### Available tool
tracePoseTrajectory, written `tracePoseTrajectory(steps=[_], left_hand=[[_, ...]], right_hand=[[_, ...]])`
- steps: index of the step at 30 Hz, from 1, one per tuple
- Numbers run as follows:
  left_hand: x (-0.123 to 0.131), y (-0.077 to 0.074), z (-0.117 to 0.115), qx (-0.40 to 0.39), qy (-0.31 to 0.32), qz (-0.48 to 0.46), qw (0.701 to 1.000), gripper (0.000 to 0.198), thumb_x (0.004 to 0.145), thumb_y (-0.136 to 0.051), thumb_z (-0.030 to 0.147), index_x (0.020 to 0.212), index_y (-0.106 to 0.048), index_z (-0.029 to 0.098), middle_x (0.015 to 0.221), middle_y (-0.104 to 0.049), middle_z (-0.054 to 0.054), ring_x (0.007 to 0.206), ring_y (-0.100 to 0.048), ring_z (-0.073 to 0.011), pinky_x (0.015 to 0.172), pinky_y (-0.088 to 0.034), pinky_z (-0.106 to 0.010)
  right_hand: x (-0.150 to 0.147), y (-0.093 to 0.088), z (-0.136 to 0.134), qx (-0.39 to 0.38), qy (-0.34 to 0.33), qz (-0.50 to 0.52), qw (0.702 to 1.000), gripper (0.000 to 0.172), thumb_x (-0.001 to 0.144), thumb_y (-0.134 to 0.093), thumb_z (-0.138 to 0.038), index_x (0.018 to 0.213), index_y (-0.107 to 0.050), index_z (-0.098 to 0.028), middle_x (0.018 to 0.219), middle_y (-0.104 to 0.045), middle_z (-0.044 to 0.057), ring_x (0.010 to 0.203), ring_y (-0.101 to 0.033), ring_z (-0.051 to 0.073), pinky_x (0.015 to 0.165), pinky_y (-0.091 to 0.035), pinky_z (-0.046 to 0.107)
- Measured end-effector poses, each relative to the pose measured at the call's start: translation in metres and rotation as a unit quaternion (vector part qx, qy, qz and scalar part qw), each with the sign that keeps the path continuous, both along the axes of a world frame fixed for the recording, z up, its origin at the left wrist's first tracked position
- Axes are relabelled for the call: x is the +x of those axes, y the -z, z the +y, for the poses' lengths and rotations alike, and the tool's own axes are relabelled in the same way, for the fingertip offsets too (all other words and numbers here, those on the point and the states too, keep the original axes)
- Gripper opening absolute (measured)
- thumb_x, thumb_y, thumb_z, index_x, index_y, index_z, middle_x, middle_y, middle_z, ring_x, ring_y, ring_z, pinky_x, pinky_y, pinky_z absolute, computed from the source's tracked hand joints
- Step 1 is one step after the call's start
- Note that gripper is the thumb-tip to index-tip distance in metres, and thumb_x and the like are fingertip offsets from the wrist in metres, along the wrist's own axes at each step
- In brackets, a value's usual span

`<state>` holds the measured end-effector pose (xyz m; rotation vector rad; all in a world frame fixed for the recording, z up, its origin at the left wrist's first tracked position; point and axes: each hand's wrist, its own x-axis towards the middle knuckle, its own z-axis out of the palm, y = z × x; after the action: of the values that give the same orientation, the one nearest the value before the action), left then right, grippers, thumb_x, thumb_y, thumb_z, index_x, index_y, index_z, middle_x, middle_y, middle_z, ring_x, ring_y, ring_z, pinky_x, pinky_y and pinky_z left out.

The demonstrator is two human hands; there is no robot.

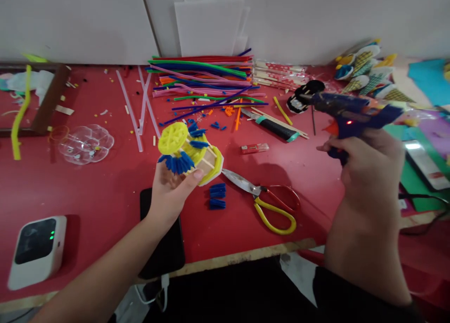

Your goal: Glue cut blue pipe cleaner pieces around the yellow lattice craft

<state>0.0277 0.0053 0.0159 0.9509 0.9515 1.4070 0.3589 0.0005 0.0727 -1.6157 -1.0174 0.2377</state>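
My left hand (172, 187) is closed round a small craft model (211, 166) built of yellow fuzzy discs, thin wooden sticks and blue pipe-cleaner pieces. The model is tilted, its round yellow top (173, 138) facing me. In my right hand (369, 156) is a dark blue hot glue gun (355, 109) with a red light lit; its nozzle points left, apart from the model. Short blue pipe-cleaner pieces (217, 196) lie in a small group below the model. Beside them rest scissors (260, 191) with one red and one yellow handle.
A bundle of coloured pipe cleaners (204, 77) lies at the back, near a utility knife (276, 127) and a red lighter (254, 148). A black phone (165, 252), a white device (38, 250) and a clear plastic tray (86, 145) are on the left.
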Motion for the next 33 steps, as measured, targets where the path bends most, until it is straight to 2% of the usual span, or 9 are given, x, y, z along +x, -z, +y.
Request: tracePoseTrajectory(steps=[4,6,8,9,11,13,20,26,33], left_hand=[[0.003,-0.004,-0.002,0.043,-0.008,0.021,0.999,0.053,0.057,-0.095,0.022,0.097,-0.061,0.024,0.104,-0.073,-0.001,0.101,-0.072,-0.02,0.095,-0.059,-0.039],[0.003,-0.007,-0.004,0.051,-0.024,0.045,0.997,0.056,0.057,-0.094,0.022,0.101,-0.061,0.025,0.108,-0.073,-0.003,0.102,-0.072,-0.0209,0.092,-0.06,-0.037],[0.002,-0.009,-0.006,0.036,-0.034,0.071,0.996,0.062,0.055,-0.095,0.022,0.105,-0.059,0.024,0.107,-0.073,-0.004,0.098,-0.073,-0.0213,0.085,-0.062,-0.034],[0.001,-0.009,-0.007,0.019,-0.034,0.082,0.996,0.065,0.054,-0.095,0.022,0.107,-0.059,0.023,0.105,-0.073,-0.004,0.096,-0.074,-0.0212,0.082,-0.063,-0.032],[-0.001,-0.008,-0.009,-0.014,-0.027,0.098,0.995,0.071,0.053,-0.096,0.024,0.112,-0.057,0.022,0.101,-0.073,-0.004,0.089,-0.074,-0.0203,0.076,-0.063,-0.03],[-0.003,-0.003,-0.01,-0.022,-0.024,0.104,0.994,0.075,0.055,-0.095,0.026,0.118,-0.055,0.022,0.103,-0.073,-0.005,0.09,-0.074,-0.0205,0.076,-0.063,-0.029],[-0.006,0.011,-0.011,0.069,-0.022,0.135,0.988,0.077,0.06,-0.093,0.025,0.125,-0.052,0.027,0.121,-0.069,-0.007,0.107,-0.072,-0.0225,0.086,-0.062,-0.033],[-0.005,0.011,-0.009,0.094,-0.036,0.112,0.989,0.075,0.058,-0.094,0.022,0.122,-0.056,0.03,0.121,-0.067,-0.003,0.109,-0.07,-0.0198,0.09,-0.06,-0.031],[-0.003,0.01,-0.007,0.078,-0.049,0.09,0.992,0.08,0.05,-0.095,0.015,0.12,-0.06,0.033,0.121,-0.067,-0.003,0.114,-0.068,-0.0232,0.095,-0.059,-0.038]], right_hand=[[-0.042,0.0,0.003,0.183,0.007,-0.022,0.983,0.015,0.069,-0.071,-0.003,0.062,-0.067,-0.016,0.062,-0.061,-0.001,0.058,-0.062,0.014,0.055,-0.051,0.03],[-0.066,0.008,-0.004,0.235,-0.072,0.019,0.969,0.017,0.072,-0.07,-0.003,0.076,-0.068,-0.02,0.067,-0.061,-0.003,0.056,-0.058,0.012,0.058,-0.055,0.031],[-0.086,0.019,-0.015,0.184,-0.178,0.006,0.967,0.018,0.072,-0.073,-0.007,0.08,-0.068,-0.022,0.071,-0.064,-0.003,0.054,-0.059,0.013,0.054,-0.055,0.032],[-0.093,0.023,-0.02,0.121,-0.277,-0.051,0.952,0.019,0.078,-0.069,-0.01,0.09,-0.068,-0.024,0.078,-0.067,-0.001,0.059,-0.063,0.015,0.056,-0.056,0.032],[-0.101,0.028,-0.029,0.091,-0.37,-0.084,0.921,0.022,0.076,-0.071,-0.015,0.096,-0.068,-0.026,0.079,-0.07,0.0,0.062,-0.065,0.018,0.055,-0.057,0.033],[-0.104,0.028,-0.033,0.075,-0.422,-0.109,0.897,0.021,0.077,-0.067,-0.018,0.097,-0.066,-0.025,0.077,-0.068,0.0,0.062,-0.065,0.017,0.054,-0.056,0.031],[-0.102,0.027,-0.038,0.039,-0.386,-0.175,0.905,0.018,0.075,-0.059,-0.015,0.091,-0.059,-0.023,0.075,-0.065,-0.001,0.063,-0.064,0.014,0.055,-0.053,0.026],[-0.1,0.031,-0.042,0.027,-0.392,-0.19,0.9,0.019,0.074,-0.06,-0.02,0.093,-0.06,-0.023,0.077,-0.066,0.0,0.063,-0.064,0.015,0.057,-0.054,0.028],[-0.106,0.021,-0.04,0.013,-0.317,-0.228,0.92,0.019,0.072,-0.058,-0.015,0.087,-0.056,-0.026,0.069,-0.062,-0.002,0.052,-0.058,0.014,0.048,-0.047,0.027]])
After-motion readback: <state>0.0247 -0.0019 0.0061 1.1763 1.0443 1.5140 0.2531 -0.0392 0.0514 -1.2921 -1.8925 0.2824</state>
